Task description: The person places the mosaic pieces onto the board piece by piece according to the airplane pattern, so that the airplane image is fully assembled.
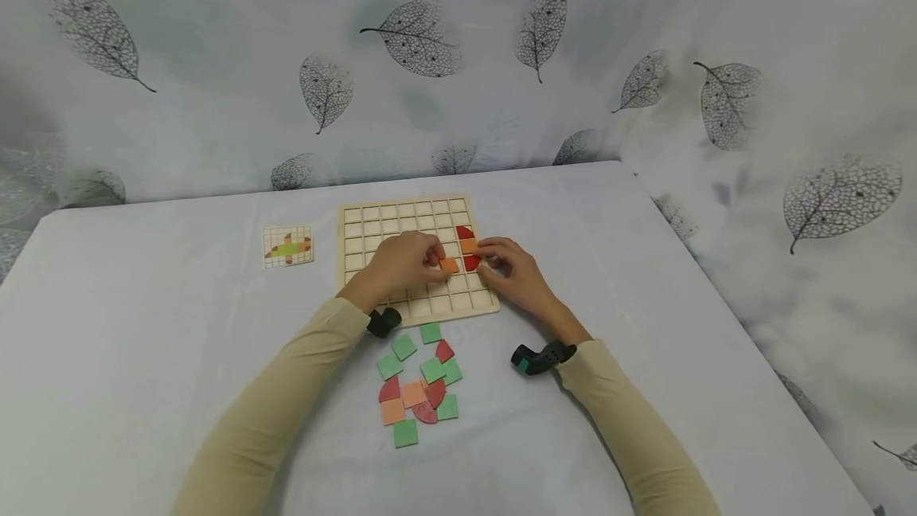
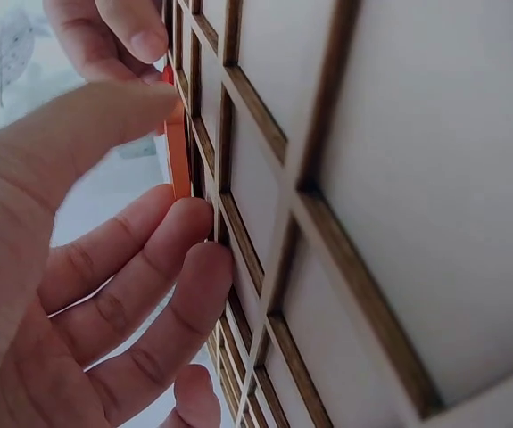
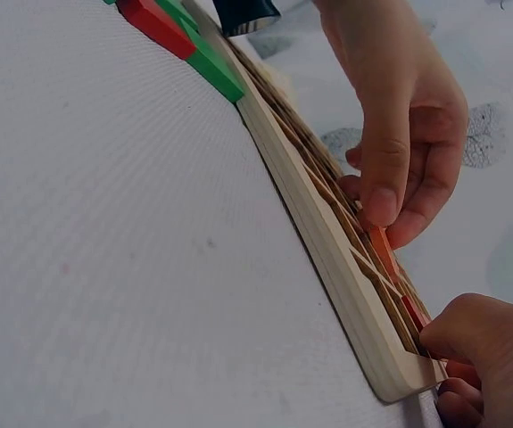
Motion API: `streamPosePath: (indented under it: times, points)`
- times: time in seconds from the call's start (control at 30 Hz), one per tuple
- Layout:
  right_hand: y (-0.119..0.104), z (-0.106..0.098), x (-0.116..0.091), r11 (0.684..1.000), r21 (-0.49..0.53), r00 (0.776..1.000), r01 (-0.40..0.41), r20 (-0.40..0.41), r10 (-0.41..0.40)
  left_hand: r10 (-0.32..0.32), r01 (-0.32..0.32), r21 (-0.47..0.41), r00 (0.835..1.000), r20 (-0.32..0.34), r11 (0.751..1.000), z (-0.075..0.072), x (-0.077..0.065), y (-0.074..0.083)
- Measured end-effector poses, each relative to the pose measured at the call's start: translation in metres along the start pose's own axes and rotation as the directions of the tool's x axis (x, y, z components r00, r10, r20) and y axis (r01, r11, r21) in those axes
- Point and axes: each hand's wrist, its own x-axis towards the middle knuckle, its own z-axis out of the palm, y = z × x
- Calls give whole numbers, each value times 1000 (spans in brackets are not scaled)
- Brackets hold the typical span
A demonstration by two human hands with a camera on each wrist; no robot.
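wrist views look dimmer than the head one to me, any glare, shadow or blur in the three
Head: soft light, faint shadow beside the left sleeve, no strong glare; left wrist: dimmer, the board slanting steeply, leafy backdrop out of focus; right wrist: also dim, backdrop hazy.

no legible text, labels, numbers, signs

A leaf-print backdrop [image 1: 243,94] rises behind the white-covered table [image 1: 143,341].

Beyond the white table [image 1: 143,341] and along its right side, I saw a pale backdrop [image 1: 251,22] printed with lacy leaves [image 1: 423,37].
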Motion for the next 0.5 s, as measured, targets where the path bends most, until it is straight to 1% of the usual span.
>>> streamPosePath:
  times: [0.23,0.33,0.5]
  points:
    - [-2,-2,0,1000,2,1000,0,-3,0,-1,1,-7,1000,6,1000,-1,0,1]
    - [-1,-1,0,1000,5,1000,0,2,0,7,-7,8,1000,7,1000,-1,1,2]
    - [0,-1,-1,1000,4,1000,0,3,0,20,-20,56,1000,2,998,-1,2,4]
